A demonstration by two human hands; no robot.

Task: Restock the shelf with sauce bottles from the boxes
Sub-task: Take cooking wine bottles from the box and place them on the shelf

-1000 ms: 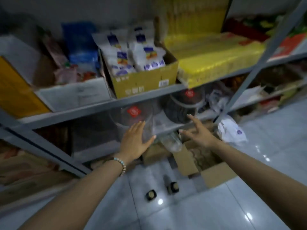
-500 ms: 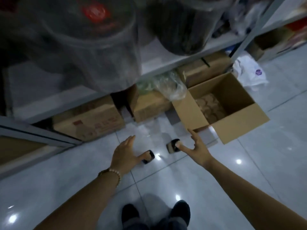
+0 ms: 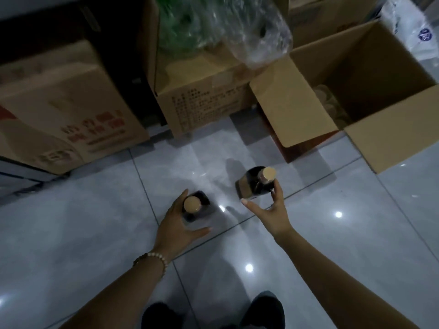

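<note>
Two dark sauce bottles with tan caps stand on the grey floor tiles. My left hand (image 3: 177,225) cups the left bottle (image 3: 198,203): straight fingers lie along its left side and the thumb is spread out below it. My right hand (image 3: 269,210) reaches the right bottle (image 3: 254,184), with fingertips touching it near the neck and the thumb held apart on its near side. An open cardboard box (image 3: 294,108) sits at the right, and more round caps (image 3: 330,100) show dimly inside it.
Closed cardboard boxes stand at the left (image 3: 59,110) and middle (image 3: 206,98) under the shelf. A clear plastic bag (image 3: 237,27) with green contents hangs over the middle box. A white bag (image 3: 415,27) lies far right. My shoes (image 3: 263,309) are at the bottom edge.
The view dropped from the shelf to the floor. Both hands came down from the shelf jars to the two bottles and now touch them.
</note>
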